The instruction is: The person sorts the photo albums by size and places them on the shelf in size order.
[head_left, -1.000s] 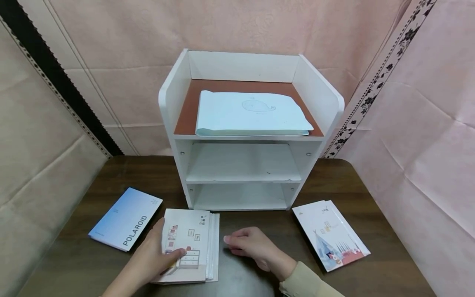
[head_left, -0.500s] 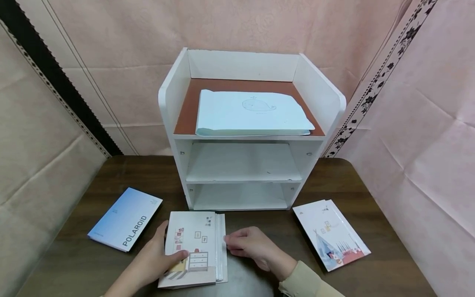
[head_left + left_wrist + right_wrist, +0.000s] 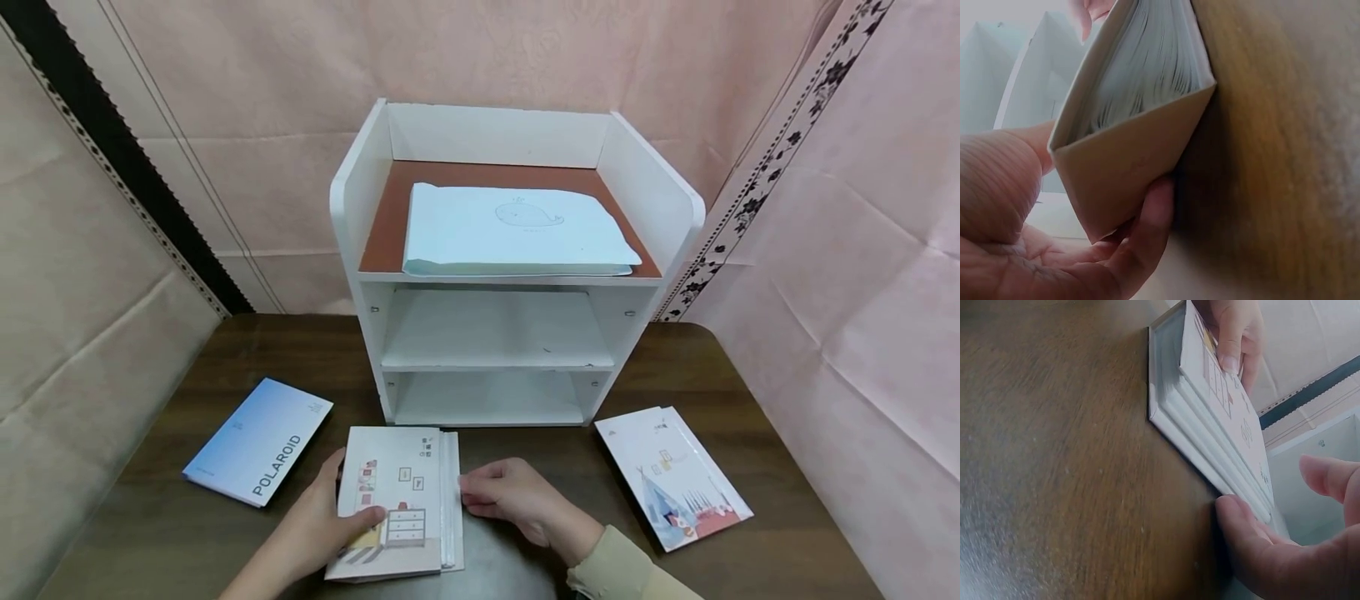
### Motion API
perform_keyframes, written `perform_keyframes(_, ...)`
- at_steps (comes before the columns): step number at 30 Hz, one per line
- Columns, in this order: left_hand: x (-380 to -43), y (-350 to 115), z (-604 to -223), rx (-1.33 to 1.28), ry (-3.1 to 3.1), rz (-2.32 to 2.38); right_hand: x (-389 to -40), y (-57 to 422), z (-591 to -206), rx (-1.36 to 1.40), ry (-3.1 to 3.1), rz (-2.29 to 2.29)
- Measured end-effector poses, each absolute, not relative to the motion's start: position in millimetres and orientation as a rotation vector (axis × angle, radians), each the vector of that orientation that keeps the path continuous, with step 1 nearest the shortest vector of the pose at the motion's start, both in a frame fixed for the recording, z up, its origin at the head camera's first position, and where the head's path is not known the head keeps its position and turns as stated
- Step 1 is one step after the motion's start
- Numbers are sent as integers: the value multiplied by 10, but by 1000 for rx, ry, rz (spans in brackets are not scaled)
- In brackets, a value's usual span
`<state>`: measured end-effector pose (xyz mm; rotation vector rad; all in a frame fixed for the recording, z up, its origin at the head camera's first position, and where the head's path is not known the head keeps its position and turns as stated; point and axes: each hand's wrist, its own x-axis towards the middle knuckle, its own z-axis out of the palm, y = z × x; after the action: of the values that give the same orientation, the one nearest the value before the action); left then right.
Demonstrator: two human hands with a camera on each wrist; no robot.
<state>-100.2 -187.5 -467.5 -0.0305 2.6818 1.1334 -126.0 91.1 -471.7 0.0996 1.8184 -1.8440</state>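
Observation:
My left hand [image 3: 318, 525] grips a thick photo album [image 3: 375, 467] by its spine, thumb lying on the printed front cover. In the left wrist view its fingers curl round the spine [image 3: 1122, 169], and the packed pages fan between the covers. The album is propped slightly above the dark table at the spine side, with its cover showing a drawn chest of drawers. At the opposite, page-edge side is my right hand [image 3: 517, 504]. In the right wrist view one fingertip [image 3: 1235, 509] touches the lower cover's edge, while the thumb stands apart above.
A blue album [image 3: 258, 442] marked POLAROID lies on the table [image 3: 202, 542] to the left. Another white album [image 3: 671, 479] with a tent drawing lies to the right. Behind stands a white shelf unit [image 3: 495, 367], bearing a pale blue whale-printed item [image 3: 517, 233] on top.
My left hand has shifted the album rightward, bringing its page edge up to my right fingertips. The right hand has stayed almost in place. The head view has shifted slightly.

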Motion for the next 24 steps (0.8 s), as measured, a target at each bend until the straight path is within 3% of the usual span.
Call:
perform_keyframes(11, -968, -1850, -4651, -70, 2676, 1164, -1233, 912, -4735, 78, 1894, -1802)
perform_keyframes(24, -932, -1680, -4587, -55, 2533, 1448, -1189, 952, -4642, -149, 1863, -1854)
